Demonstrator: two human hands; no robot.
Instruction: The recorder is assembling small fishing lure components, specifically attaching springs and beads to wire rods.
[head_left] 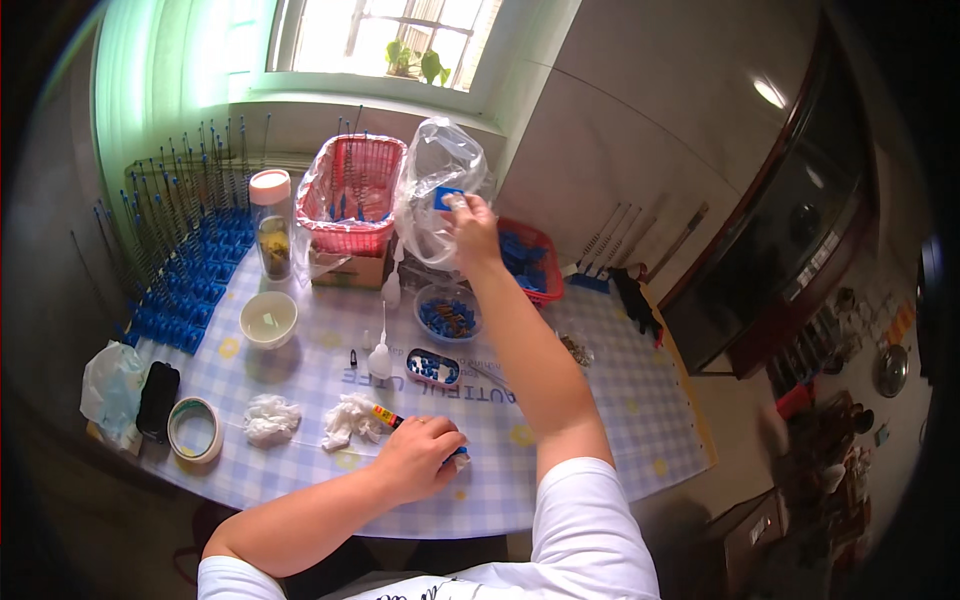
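Blue square piece (pixel 449 197) pinched in right hand (pixel 472 232) fingers; left hand (pixel 418 455) fingers around marker (pixel 388 416).

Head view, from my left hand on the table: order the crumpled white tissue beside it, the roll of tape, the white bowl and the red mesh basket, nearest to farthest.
From the left hand:
1. Crumpled white tissue, just left of the hand.
2. Roll of tape, far left near the table edge.
3. White bowl, up and left.
4. Red mesh basket, at the back by the window.
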